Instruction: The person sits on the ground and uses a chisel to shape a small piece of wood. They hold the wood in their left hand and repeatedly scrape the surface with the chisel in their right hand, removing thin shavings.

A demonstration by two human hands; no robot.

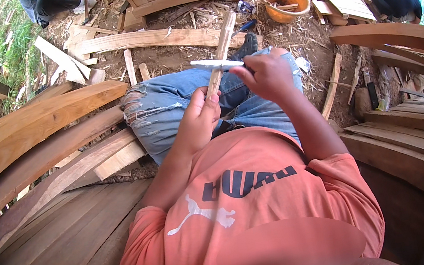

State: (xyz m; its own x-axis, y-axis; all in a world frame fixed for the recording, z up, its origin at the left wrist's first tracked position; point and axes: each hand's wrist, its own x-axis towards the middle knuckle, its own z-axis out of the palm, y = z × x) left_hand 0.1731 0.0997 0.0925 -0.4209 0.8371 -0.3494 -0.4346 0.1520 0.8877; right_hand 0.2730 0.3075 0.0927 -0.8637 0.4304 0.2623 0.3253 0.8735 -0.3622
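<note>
Head view. Stick [222,42], one: it slanted away above the lap, its far end free. Left hand [202,111], one: its fingers were wrapped round the stick's near part. Blade [207,64], one, flat and white: it lay across the stick, touching. Right hand [268,73], one: it was clenched on the blade's right end (the handle was hidden). Room for moving: ground bordered by one long plank [154,38] beyond the knees. Curved timbers [39,115], three, stood leftward; bucket [287,16], one, orange, ahead rightward.
</note>
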